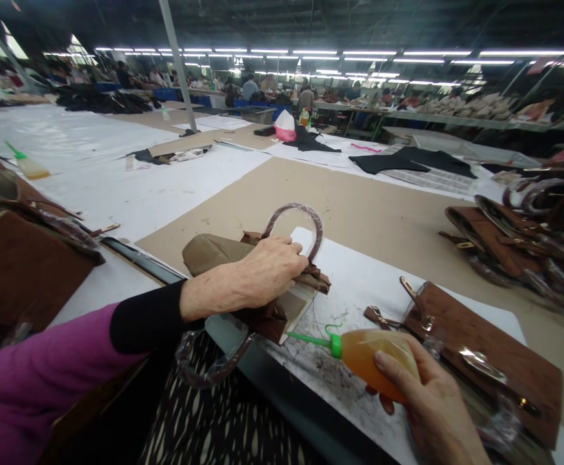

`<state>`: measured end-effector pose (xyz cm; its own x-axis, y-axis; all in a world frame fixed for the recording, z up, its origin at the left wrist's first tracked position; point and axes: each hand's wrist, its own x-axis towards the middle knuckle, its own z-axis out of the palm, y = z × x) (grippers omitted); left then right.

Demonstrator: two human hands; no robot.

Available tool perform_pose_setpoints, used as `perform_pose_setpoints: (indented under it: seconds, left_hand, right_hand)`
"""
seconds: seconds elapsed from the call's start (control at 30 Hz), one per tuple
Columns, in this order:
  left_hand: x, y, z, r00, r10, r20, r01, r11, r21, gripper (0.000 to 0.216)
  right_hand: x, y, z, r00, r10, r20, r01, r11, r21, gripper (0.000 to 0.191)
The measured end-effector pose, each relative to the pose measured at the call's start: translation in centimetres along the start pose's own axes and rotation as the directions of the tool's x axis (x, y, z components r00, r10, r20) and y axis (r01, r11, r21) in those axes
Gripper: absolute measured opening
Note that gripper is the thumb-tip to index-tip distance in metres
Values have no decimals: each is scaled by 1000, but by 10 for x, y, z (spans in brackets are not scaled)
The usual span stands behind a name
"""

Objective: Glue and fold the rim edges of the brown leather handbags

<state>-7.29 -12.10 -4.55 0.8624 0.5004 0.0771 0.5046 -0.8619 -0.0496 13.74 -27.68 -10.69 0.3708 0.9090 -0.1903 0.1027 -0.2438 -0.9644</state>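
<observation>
My left hand (267,271) is closed on the upper part of a brown handbag (272,323) lying across the table's near edge. One plastic-wrapped handle (317,226) arches up behind the hand, and another (214,374) hangs over the edge towards me. A pale lining or panel (297,307) shows at the bag's open side. My right hand (427,387) is wrapped around a soft squeeze bottle (376,358) of amber liquid. Its long green nozzle (308,338) points left, the tip at the bag's lower corner; whether it touches, I cannot tell.
To the right lies another brown handbag (485,355) with metal fittings. More bags are piled at the far right (514,239) and at the left (25,258). A second green-tipped bottle (30,166) lies on the left. Black pieces (408,158) rest farther back; people sit beyond.
</observation>
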Motion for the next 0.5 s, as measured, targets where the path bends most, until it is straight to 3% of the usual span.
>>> perform_pose_setpoints:
  seconds: [0.23,0.4,0.5]
  left_hand:
    - [2,2,-2,999,-21,25,21,1000,14,8]
    - [5,-1,-2,999,-31,5,31,999,26,8]
    - [7,-4,-2,1000,-29,-8,29,999,17,7]
  right_hand:
    - [-9,5,6,998,61,18,-63,984,164,46]
    - [-8,10,2,988,103,115,-133,946,296,44]
    - [-4,13,-4,972,158,172,-218,877,428,44]
